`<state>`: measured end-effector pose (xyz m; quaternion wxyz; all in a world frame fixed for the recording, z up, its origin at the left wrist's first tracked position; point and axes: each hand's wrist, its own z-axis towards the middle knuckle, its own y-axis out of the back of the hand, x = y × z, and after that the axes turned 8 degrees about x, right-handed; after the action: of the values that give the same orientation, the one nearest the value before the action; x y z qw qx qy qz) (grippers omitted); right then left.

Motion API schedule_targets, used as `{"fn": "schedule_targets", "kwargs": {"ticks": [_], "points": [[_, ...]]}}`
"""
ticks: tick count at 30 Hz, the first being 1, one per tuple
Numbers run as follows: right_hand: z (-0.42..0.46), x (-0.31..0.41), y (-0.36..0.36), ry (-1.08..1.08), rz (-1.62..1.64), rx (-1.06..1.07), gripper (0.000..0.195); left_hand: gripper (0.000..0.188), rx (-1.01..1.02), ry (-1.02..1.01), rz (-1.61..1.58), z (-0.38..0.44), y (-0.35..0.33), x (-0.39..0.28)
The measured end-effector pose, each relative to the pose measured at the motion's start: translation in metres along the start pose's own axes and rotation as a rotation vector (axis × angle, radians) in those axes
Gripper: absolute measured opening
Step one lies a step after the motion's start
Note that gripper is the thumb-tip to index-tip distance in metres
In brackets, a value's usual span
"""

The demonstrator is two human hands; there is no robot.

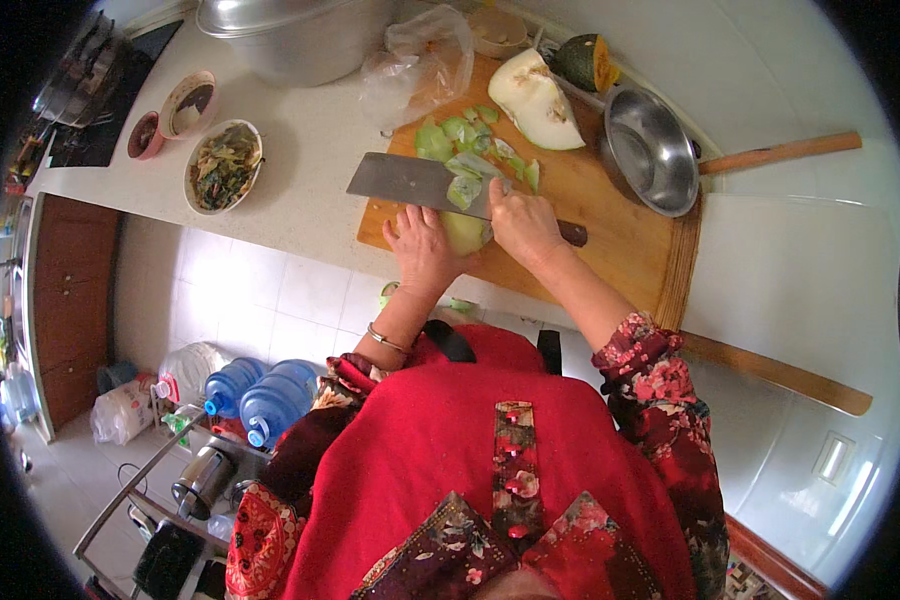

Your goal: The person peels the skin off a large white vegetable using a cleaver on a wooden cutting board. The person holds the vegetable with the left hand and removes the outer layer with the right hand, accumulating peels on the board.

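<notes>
My right hand [523, 225] grips a cleaver [409, 180] near the join of blade and dark handle, its index finger along the blade. The blade lies across a wooden cutting board [607, 251] and points left. Pale green slices [465, 191] rest against and behind it. On the near side of the blade sits a pale green piece of melon or gourd [465, 231]. My left hand [424, 244] rests at its left side, fingertips close to the blade; its grip is partly hidden. A large white-fleshed melon wedge, perhaps winter melon [532, 101], stands at the back of the board.
A steel bowl [651, 150] leans at the board's right, near a cut pumpkin [585, 64]. Behind the board lies a clear plastic bag [420, 64] beside a large metal pot [292, 45]. A bowl of cooked greens [223, 166] and smaller bowls [187, 105] stand left.
</notes>
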<state>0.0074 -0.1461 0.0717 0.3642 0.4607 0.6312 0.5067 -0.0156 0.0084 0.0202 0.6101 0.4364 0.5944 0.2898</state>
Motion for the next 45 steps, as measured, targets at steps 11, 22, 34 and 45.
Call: {"fn": "schedule_targets", "kwargs": {"ticks": [11,22,34,45], "points": [[0.023,-0.009,-0.011,-0.186,0.2,0.027,0.025,0.105,0.018,0.0,-0.003,-0.008,0.005,-0.009],[-0.025,0.004,0.025,-0.003,0.04,0.025,0.035,0.102,0.02,-0.015,0.016,-0.012,-0.003,-0.003],[-0.014,0.011,0.032,0.122,-0.235,0.016,0.037,0.097,0.025,-0.053,-0.005,-0.014,-0.001,-0.001],[-0.01,0.004,0.025,0.068,-0.185,-0.027,0.034,0.103,0.003,-0.021,0.026,-0.01,-0.002,-0.003]]}}
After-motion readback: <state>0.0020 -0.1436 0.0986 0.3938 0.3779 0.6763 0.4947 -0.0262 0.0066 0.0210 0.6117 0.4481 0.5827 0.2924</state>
